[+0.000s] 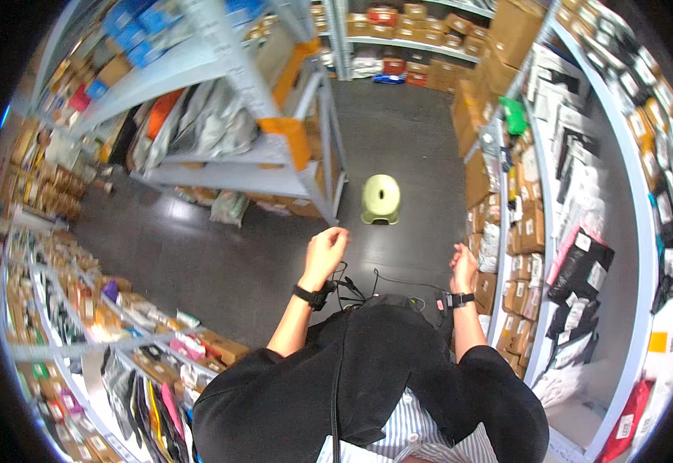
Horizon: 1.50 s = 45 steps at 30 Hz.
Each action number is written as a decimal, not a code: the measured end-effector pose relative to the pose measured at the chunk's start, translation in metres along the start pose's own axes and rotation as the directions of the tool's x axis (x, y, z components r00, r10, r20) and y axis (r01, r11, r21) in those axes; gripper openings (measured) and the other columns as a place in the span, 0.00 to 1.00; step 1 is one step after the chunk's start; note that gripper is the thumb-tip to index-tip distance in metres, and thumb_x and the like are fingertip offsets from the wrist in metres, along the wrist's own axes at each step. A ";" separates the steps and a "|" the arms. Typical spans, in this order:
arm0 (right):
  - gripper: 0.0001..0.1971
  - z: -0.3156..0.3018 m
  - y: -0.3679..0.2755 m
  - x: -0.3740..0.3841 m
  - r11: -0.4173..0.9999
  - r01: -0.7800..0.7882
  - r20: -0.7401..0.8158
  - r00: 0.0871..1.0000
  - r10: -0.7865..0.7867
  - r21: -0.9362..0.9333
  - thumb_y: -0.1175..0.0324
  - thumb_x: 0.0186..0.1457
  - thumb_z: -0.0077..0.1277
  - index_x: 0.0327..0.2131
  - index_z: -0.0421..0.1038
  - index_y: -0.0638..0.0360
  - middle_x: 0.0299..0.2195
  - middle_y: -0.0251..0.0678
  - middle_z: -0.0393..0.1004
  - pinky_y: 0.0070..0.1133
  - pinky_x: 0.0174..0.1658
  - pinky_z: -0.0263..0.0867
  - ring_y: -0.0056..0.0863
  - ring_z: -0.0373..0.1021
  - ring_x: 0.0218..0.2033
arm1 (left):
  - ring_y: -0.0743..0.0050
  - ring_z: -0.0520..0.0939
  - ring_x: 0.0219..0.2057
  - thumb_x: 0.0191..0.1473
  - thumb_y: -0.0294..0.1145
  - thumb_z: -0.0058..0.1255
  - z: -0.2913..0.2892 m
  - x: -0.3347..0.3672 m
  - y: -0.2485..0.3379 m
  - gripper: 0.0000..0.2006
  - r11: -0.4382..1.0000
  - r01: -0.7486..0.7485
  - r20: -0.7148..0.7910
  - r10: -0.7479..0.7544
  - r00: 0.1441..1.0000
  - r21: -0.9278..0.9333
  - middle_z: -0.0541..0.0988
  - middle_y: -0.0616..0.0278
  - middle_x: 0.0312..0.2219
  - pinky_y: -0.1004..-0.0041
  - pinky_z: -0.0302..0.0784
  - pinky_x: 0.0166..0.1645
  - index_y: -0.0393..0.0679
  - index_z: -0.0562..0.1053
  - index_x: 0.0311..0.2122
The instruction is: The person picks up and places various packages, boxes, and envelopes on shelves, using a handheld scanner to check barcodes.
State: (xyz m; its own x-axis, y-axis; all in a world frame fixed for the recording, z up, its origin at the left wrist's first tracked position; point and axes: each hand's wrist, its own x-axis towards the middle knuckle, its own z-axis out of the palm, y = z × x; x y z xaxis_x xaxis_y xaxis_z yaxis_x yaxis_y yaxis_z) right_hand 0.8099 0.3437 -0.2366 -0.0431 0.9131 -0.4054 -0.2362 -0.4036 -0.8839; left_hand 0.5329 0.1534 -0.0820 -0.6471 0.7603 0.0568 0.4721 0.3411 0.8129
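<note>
My left hand (326, 255) hangs in front of my body with its fingers loosely curled in, and nothing shows in it. A black band (315, 295) sits on that wrist. On the other side, my right hand (464, 268) is also half-curled and looks free of any object, a dark watch (461, 299) on its wrist. Neither hand touches a shelf or a package. Beyond them on the floor stands a pale green plastic stool (381, 199) with a slot in its seat. Black cables (346, 289) show below and between my hands.
Close on my right, a tall shelf (546, 201) holds brown boxes and white and black mailing bags. A grey metal rack (228, 174) with orange corner guards (284, 137) juts out ahead left. More parcel-filled shelves (113, 324) line the left; small boxes (406, 35) fill shelves at the far end.
</note>
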 end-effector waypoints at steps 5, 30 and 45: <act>0.12 0.131 0.041 -0.099 0.928 -0.370 0.382 0.862 0.332 0.029 0.60 0.56 0.48 0.33 0.70 0.59 0.14 0.21 0.55 0.16 0.23 0.55 0.15 0.55 0.16 | 0.66 0.82 0.25 0.55 0.39 0.46 -0.129 -0.088 -0.071 0.14 0.995 0.098 -0.248 -0.096 0.964 -0.004 0.79 0.57 0.21 0.70 0.74 0.31 0.40 0.77 0.29; 0.13 0.155 0.072 -0.135 0.765 -0.643 0.569 0.613 0.548 -0.044 0.57 0.55 0.44 0.25 0.70 0.54 0.04 0.22 0.45 0.18 0.13 0.41 0.18 0.41 0.05 | 0.66 0.78 0.20 0.51 0.45 0.51 -0.173 -0.182 -0.086 0.18 0.880 0.472 -0.357 -0.428 0.830 0.043 0.75 0.55 0.16 0.68 0.71 0.30 0.37 0.76 0.27; 0.17 0.008 -0.125 0.130 0.760 -0.378 0.257 0.925 0.281 0.528 0.53 0.53 0.47 0.20 0.67 0.56 0.04 0.21 0.44 0.18 0.11 0.41 0.17 0.41 0.04 | 0.71 0.74 0.17 0.54 0.40 0.51 0.098 0.156 0.109 0.15 0.992 -0.122 0.088 0.119 0.989 0.036 0.75 0.56 0.15 0.71 0.68 0.26 0.36 0.75 0.27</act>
State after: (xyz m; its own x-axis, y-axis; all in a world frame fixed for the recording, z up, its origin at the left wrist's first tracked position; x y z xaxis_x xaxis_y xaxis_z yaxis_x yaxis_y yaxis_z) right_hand 0.8260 0.5135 -0.1772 -0.3556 0.7455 -0.5637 -0.6759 -0.6217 -0.3957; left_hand 0.5420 0.3627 -0.0413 -0.5315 0.8409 0.1018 0.5689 0.2654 0.7784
